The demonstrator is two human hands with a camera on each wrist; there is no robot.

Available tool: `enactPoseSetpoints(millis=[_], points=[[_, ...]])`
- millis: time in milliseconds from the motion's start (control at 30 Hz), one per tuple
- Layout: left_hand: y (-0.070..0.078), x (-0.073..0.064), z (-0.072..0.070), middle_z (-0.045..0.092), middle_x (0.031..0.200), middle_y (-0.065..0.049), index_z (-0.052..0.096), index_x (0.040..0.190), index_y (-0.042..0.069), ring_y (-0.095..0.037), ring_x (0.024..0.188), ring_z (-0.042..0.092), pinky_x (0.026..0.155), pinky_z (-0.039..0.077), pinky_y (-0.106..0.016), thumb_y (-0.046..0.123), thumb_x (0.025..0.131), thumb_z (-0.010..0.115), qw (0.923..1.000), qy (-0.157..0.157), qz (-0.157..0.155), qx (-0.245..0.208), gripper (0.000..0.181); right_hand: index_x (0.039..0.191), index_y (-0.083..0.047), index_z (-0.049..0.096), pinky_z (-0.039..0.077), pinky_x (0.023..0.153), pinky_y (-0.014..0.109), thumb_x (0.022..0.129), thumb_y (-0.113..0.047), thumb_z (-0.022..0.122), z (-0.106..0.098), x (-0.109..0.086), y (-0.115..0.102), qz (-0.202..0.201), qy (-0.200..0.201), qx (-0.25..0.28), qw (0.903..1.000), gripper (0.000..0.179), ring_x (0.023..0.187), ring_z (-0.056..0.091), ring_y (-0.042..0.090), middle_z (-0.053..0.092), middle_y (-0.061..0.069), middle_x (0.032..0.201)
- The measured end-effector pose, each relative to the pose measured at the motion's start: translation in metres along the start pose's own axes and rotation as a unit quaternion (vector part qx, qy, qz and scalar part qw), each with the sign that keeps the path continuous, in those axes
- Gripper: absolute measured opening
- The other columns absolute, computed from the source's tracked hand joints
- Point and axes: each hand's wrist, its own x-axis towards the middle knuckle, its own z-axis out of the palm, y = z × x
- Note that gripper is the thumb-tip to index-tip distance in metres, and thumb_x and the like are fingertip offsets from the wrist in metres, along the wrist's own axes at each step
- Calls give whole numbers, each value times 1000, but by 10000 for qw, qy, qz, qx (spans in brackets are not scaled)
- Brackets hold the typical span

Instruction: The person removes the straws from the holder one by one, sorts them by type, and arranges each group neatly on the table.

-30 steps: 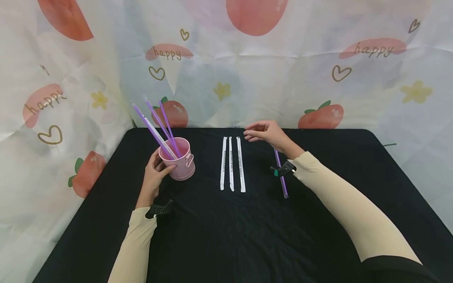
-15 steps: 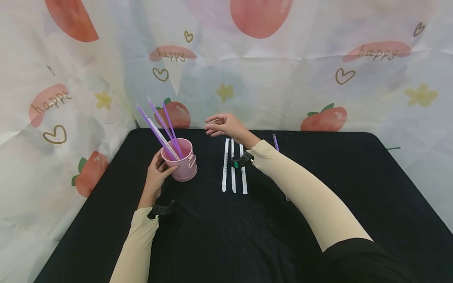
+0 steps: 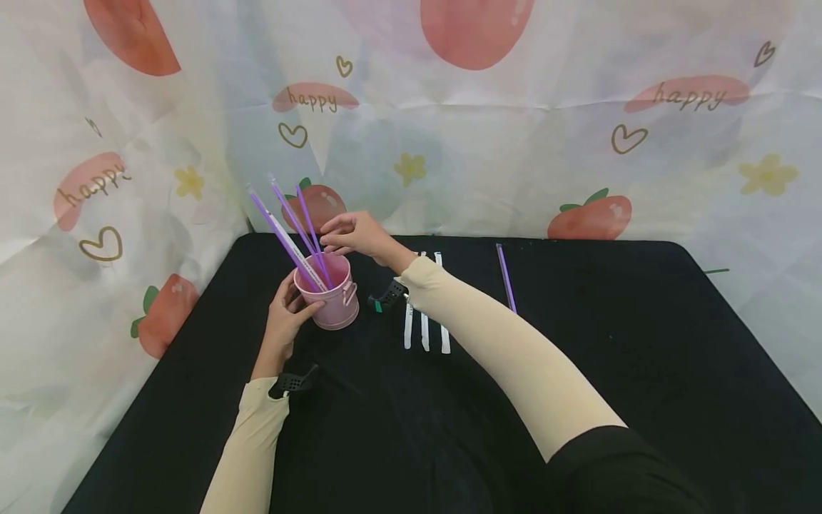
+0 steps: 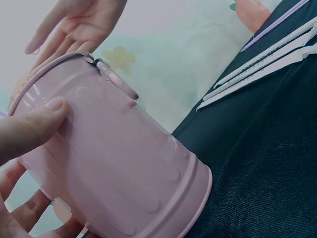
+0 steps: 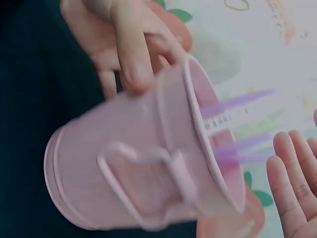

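Note:
My left hand [image 3: 282, 325] grips the side of a small pink metal bucket [image 3: 334, 310], thumb on the near wall and fingers behind it. Several purple straws [image 3: 302, 214] and one white paper-wrapped straw [image 3: 289, 243] lean leftward out of the bucket. Over the far right of the rim hovers my right hand [image 3: 361, 234], its fingers loosely extended beside the purple straws. In the right wrist view, the straight fingers [image 5: 292, 168] hold nothing. The left wrist view shows the palm of the right hand [image 4: 91, 27] above the bucket's rim, close to its folded handle [image 4: 119, 82].
Three white paper-wrapped straws [image 3: 425, 334] lie side by side on the black tablecloth [image 3: 359, 428], partly under my right forearm. A purple straw [image 3: 505, 278] lies farther right, its near end behind the sleeve. A fruit-printed curtain [image 3: 481, 157] hangs behind the table.
My right hand has moved left, from beyond the white straws to the bucket's rim. My left hand keeps hold of the bucket. The view has shifted slightly.

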Motion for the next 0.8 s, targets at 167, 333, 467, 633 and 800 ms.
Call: enactPoseSetpoints(millis=[167, 333, 467, 633, 800], points=[[-1, 0, 0, 31, 151, -11, 25, 148, 16, -36, 137, 33, 111, 30, -53, 5, 86, 66, 10000, -40, 12, -12, 75, 112, 6, 62, 57, 81, 36, 87, -9, 65, 19, 5, 1, -63, -111, -225, 9997, 29, 94, 68, 32, 67, 24, 105], [0, 0, 0, 30, 152, -10, 25, 148, 17, -36, 138, 32, 111, 31, -53, 7, 87, 65, 10000, -51, -31, 15, 74, 110, 5, 62, 57, 82, 36, 87, -9, 66, 32, 7, 5, 7, -140, -361, 9992, 28, 93, 69, 30, 68, 23, 103], [0, -1, 0, 29, 152, -9, 24, 148, 17, -36, 138, 32, 111, 31, -53, 6, 87, 64, 10000, -38, -8, 36, 74, 108, 4, 64, 57, 83, 37, 86, -9, 66, 37, 8, 8, 25, -120, -419, 9990, 26, 93, 69, 30, 68, 23, 104], [0, -1, 0, 30, 152, -10, 25, 148, 17, -36, 138, 32, 110, 32, -53, 5, 87, 65, 10000, -29, 46, 23, 74, 107, 3, 65, 57, 80, 34, 86, -10, 66, 43, 7, 10, -23, -5, -558, 9984, 24, 92, 69, 29, 68, 22, 103], [-1, -1, 0, 28, 152, -13, 24, 148, 15, -38, 139, 30, 110, 31, -55, 4, 87, 64, 9999, -76, 101, -1, 74, 105, 2, 66, 57, 78, 29, 86, -11, 68, 46, 6, 13, -68, 179, -858, 9961, 24, 90, 69, 26, 70, 19, 101]])
